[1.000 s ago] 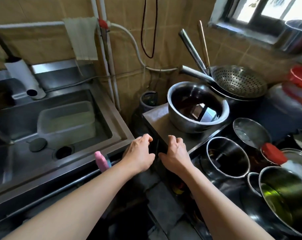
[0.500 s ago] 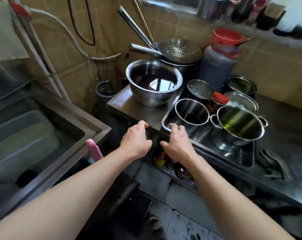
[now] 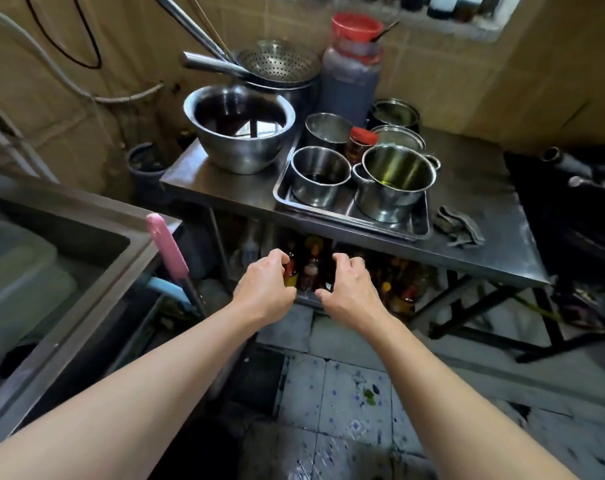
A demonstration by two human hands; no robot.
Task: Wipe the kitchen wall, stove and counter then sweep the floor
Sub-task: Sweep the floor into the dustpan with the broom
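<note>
Reaching under the worktop (image 3: 467,216) at frame centre, left hand (image 3: 264,285) and right hand (image 3: 346,289) hover level, grips curled, apparently empty; rag (image 3: 460,228) lies upper right, nearer the right hand.

Bottles (image 3: 311,271): partly hidden under desk (image 3: 484,237), lower centre | sink (image 3: 86,237): cut by left edge | fingertips: hidden.

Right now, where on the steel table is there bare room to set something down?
The steel table has bare strips in front of the big bowl and right of the tray, past the rag. The back is crowded with pots, a strainer and a jug.
</note>
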